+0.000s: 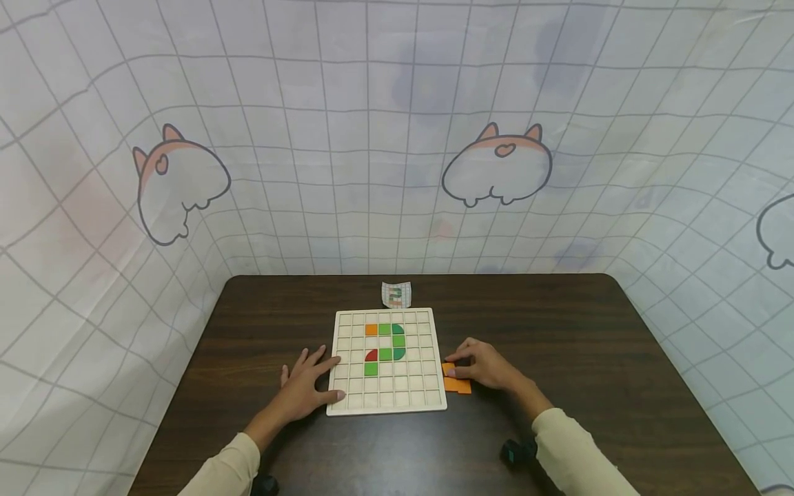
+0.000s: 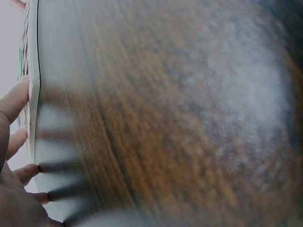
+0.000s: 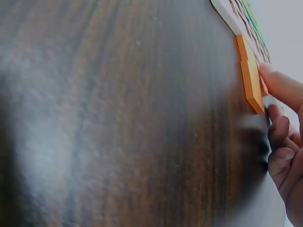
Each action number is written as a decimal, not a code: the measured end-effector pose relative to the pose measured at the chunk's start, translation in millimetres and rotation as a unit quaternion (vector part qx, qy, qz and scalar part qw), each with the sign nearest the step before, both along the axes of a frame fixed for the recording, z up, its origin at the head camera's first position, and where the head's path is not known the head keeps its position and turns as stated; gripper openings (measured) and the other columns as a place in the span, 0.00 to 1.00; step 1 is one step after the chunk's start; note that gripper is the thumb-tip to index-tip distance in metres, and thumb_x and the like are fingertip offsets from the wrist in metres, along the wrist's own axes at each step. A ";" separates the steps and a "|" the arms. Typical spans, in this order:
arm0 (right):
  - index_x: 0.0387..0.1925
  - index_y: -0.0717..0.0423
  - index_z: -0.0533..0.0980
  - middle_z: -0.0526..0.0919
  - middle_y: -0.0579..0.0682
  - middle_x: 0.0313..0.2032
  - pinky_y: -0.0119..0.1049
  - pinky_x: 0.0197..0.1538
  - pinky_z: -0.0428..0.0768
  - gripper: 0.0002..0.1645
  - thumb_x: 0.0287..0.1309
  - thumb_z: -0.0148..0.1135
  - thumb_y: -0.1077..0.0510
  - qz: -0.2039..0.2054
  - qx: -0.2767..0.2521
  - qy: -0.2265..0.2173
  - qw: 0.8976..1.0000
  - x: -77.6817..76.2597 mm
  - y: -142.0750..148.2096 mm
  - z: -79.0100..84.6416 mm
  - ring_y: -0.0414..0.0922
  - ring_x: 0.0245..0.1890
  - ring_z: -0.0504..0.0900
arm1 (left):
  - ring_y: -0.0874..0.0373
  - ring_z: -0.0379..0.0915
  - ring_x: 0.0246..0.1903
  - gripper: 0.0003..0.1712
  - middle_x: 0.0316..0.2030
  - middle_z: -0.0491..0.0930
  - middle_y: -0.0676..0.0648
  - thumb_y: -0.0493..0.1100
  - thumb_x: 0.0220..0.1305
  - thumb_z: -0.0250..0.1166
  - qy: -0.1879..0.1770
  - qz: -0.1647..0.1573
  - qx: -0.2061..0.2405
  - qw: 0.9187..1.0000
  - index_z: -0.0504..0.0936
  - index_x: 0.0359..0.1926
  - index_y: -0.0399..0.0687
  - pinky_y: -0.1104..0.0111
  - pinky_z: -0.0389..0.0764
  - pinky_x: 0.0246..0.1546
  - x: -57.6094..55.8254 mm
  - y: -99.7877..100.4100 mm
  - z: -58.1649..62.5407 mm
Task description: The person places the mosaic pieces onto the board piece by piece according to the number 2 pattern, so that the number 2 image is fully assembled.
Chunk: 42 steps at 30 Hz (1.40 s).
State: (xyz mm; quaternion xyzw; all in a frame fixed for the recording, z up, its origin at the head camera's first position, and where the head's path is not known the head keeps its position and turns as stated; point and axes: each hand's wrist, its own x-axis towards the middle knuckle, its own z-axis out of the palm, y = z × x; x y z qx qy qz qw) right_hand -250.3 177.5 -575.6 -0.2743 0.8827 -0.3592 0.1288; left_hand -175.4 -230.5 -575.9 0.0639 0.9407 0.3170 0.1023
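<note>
A cream grid board point(image 1: 411, 398) lies on the dark table, holding an orange square point(image 1: 371, 330), several green squares point(image 1: 385, 354), dark green rounded pieces point(image 1: 399, 354) and a red rounded piece point(image 1: 371, 356). My left hand point(image 1: 300, 389) rests at the board's left side, fingers spread, with thumb and index fingertip on its edge. Just right of the board, my right hand point(image 1: 486, 365) pinches an orange tile point(image 1: 447, 368) between thumb and index finger. Other orange tiles point(image 1: 457, 386) lie under and beside it; in the right wrist view these tiles point(image 3: 251, 82) touch the board's edge.
A small printed card point(image 1: 395, 295) lies behind the board, toward the table's back edge. Dark wood table point(image 1: 558, 331) extends on both sides. A gridded white cloth point(image 1: 397, 234) with animal drawings surrounds the table. A black object point(image 1: 517, 452) sits beside the right sleeve.
</note>
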 end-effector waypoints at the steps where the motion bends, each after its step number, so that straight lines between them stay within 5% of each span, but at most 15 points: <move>1: 0.50 0.53 0.86 0.80 0.47 0.43 0.30 0.38 0.73 0.20 0.58 0.73 0.49 0.002 0.001 -0.004 1.000 -0.4 0.8 0.5 0.42 0.39 0.75 | 0.31 0.35 0.77 0.45 0.78 0.54 0.39 0.58 0.56 0.75 0.000 -0.001 0.001 1.000 0.70 0.73 0.55 0.23 0.33 0.63 -0.1 -0.2 -0.4; 16: 0.53 0.53 0.85 0.78 0.48 0.43 0.30 0.36 0.71 0.22 0.57 0.74 0.52 0.012 0.013 -0.021 1.000 -3.9 4.0 2.5 0.42 0.37 0.72 | 0.31 0.35 0.77 0.45 0.78 0.53 0.39 0.58 0.56 0.75 0.003 -0.008 0.006 1.000 0.69 0.73 0.55 0.23 0.32 0.63 0.1 -0.7 0.0; 23: 0.54 0.56 0.84 0.77 0.47 0.42 0.29 0.36 0.71 0.26 0.57 0.74 0.49 0.014 0.012 0.005 1.000 -3.4 2.5 -0.1 0.42 0.37 0.72 | 0.31 0.35 0.77 0.45 0.78 0.53 0.39 0.58 0.56 0.75 0.003 -0.008 0.008 1.000 0.69 0.73 0.55 0.23 0.32 0.64 0.4 -0.8 1.2; 42: 0.49 0.49 0.83 0.81 0.44 0.45 0.33 0.42 0.76 0.15 0.62 0.70 0.51 -0.014 0.027 0.064 0.997 0.1 0.7 -4.7 0.39 0.39 0.75 | 0.31 0.34 0.77 0.46 0.78 0.52 0.39 0.59 0.57 0.74 -0.004 -0.008 0.008 1.000 0.69 0.73 0.54 0.24 0.32 0.64 1.3 -1.1 1.9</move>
